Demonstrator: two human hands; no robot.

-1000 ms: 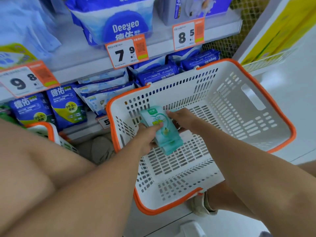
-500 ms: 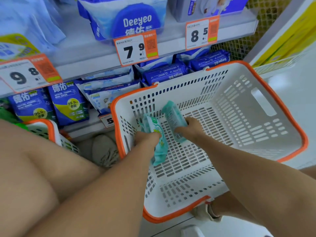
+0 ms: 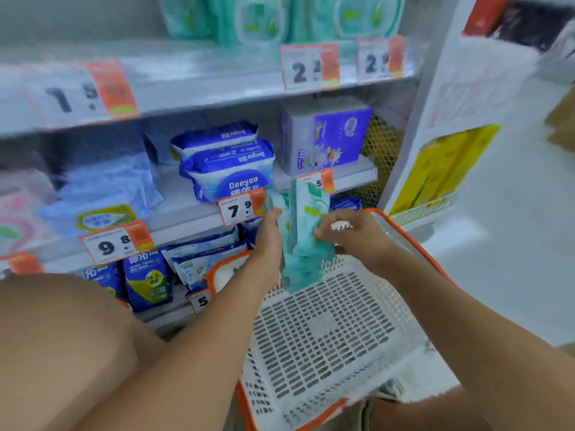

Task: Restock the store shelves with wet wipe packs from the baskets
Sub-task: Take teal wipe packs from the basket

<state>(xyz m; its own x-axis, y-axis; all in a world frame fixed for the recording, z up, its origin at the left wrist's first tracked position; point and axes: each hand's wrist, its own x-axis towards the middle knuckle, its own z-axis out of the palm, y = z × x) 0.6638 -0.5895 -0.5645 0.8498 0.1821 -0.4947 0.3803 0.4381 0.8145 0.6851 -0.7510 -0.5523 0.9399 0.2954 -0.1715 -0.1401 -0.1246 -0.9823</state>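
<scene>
My left hand (image 3: 270, 234) and right hand (image 3: 348, 233) clamp the teal wet wipe packs (image 3: 306, 231) upright over the basket (image 3: 410, 244); loose stack, lower packs could slip back in.

Purple box (image 3: 326, 136) (blurred) shelved.
</scene>
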